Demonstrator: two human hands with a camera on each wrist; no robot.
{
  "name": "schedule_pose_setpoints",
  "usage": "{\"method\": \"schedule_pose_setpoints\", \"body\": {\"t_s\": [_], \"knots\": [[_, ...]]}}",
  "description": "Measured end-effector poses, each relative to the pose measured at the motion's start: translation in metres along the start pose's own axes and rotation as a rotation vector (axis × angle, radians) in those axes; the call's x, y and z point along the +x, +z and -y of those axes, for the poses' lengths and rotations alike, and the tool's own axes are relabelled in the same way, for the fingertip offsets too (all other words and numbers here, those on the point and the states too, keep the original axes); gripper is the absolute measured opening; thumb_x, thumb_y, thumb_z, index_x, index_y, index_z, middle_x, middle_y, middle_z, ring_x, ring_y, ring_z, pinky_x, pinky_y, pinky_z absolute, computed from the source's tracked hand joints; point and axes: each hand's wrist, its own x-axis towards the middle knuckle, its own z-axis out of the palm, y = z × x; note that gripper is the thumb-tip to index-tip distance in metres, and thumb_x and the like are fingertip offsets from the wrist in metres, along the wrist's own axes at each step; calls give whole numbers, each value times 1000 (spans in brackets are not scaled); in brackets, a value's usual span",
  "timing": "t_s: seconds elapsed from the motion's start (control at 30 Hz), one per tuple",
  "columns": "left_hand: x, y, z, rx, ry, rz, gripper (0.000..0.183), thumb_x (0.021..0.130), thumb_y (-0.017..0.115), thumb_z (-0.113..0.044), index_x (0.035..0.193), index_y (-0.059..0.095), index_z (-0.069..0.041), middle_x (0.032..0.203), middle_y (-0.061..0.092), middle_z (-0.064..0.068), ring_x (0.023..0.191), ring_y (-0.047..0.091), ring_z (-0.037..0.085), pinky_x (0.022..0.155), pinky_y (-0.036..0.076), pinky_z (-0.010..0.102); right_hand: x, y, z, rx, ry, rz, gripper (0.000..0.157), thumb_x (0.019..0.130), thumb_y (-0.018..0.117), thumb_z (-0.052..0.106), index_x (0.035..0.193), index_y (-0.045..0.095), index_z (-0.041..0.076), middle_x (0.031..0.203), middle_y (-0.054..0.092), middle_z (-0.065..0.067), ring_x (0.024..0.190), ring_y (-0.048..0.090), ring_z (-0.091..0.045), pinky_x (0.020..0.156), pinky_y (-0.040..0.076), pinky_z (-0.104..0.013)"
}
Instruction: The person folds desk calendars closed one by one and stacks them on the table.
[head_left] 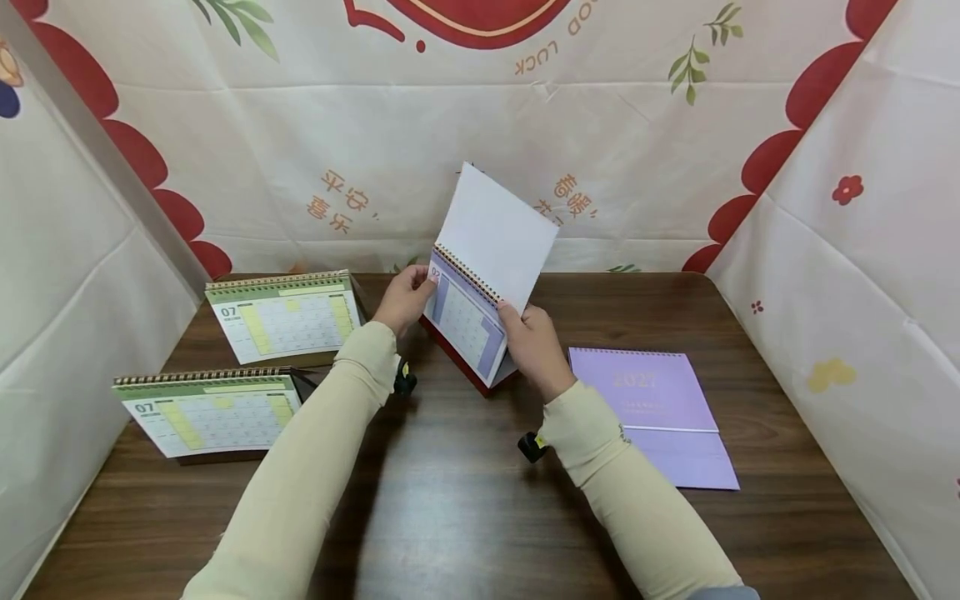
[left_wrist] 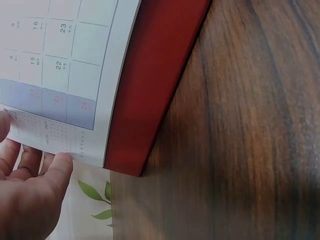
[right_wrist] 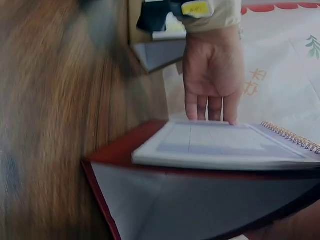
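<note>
A purple-and-white desk calendar [head_left: 467, 312] with a gold spiral and a dark red base [left_wrist: 145, 85] stands tilted at the middle of the table. Its page reads 02, and a blank white sheet [head_left: 498, 229] sticks up above the spiral. My left hand [head_left: 405, 297] pinches the calendar's left edge; in the left wrist view the fingertips [left_wrist: 62, 160] meet the page's side margin. At the right end of the spiral my right hand [head_left: 536, 346] grips the calendar, thumb on the front. Its other fingers are mostly hidden behind. The right wrist view shows the stand's hollow grey underside [right_wrist: 200, 200].
Two green-and-white desk calendars [head_left: 288, 321] showing 07 stand at the left, one nearer me. A flat purple 2027 calendar [head_left: 645, 392] lies at the right. Printed cloth [head_left: 480, 125] walls the table's back and sides.
</note>
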Motion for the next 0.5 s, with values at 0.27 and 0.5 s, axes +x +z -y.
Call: {"method": "schedule_pose_setpoints", "body": {"t_s": [0.27, 0.5], "knots": [[-9, -2, -11, 8, -2, -33, 41, 105, 51, -26, 139, 51, -4, 134, 52, 13, 121, 49, 27, 103, 40, 42, 2, -3, 3, -179, -40, 9, 45, 106, 41, 35, 133, 62, 5, 119, 69, -13, 98, 69, -23, 79, 57, -43], [-23, -6, -65, -10, 206, -228, 35, 103, 50, -22, 133, 55, -4, 130, 56, 11, 121, 52, 21, 102, 41, 34, 2, -5, 2, -217, -51, -6, 46, 107, 40, 35, 128, 64, 2, 114, 70, -14, 94, 70, -23, 74, 58, -42]]}}
